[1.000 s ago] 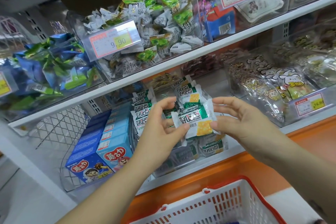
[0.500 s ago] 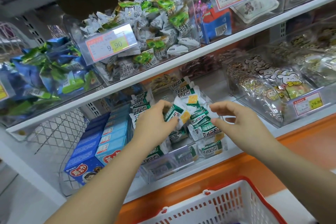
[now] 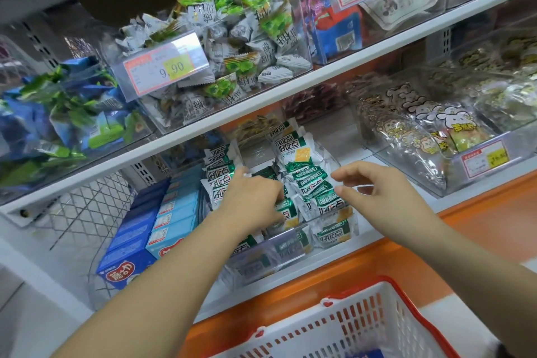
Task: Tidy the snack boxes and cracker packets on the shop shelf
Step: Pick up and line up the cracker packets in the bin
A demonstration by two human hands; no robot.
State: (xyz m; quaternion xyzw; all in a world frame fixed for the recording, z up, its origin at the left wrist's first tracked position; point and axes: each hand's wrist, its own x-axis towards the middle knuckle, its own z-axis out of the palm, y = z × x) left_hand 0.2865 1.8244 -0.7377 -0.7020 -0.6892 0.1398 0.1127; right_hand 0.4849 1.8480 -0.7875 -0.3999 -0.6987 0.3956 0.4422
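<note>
Downward view of a shop shelf (image 3: pixel 316 267) from head height. In the middle of the lower level, a clear bin (image 3: pixel 270 253) heaped with green-and-white cracker packets (image 3: pixel 308 183), some upright at the back, others tipped flat toward the front. Left hand (image 3: pixel 255 200) laid on the left part of the heap, thumb out, fingers bent down among the packets with the tips hidden; gripping or only pressing, impossible to tell. Right hand (image 3: pixel 377 192) just beside the right edge of the heap, fingers loosely curled and spread, holding nothing, one fingertip nearly at a packet. Immediately left of the bin, two rows of blue snack boxes (image 3: pixel 174 221) standing in a wire rack (image 3: pixel 78 212), with the left forearm crossing in front of the nearest box and of the bin's front wall. Directly above, the white edge of the upper shelf (image 3: pixel 261 107), covering the far end of the bin. On that upper level, a heap of grey and green wrapped sweets (image 3: pixel 232 38) behind a price tag (image 3: pixel 165 67) reading 9.90, with blue and green bags (image 3: pixel 58 113) to its left. Right of the crackers, on the lower level, bags printed with cartoon animals (image 3: pixel 421 136). At the bottom, close to the body, a white shopping basket (image 3: pixel 348 328) with a red rim.
</note>
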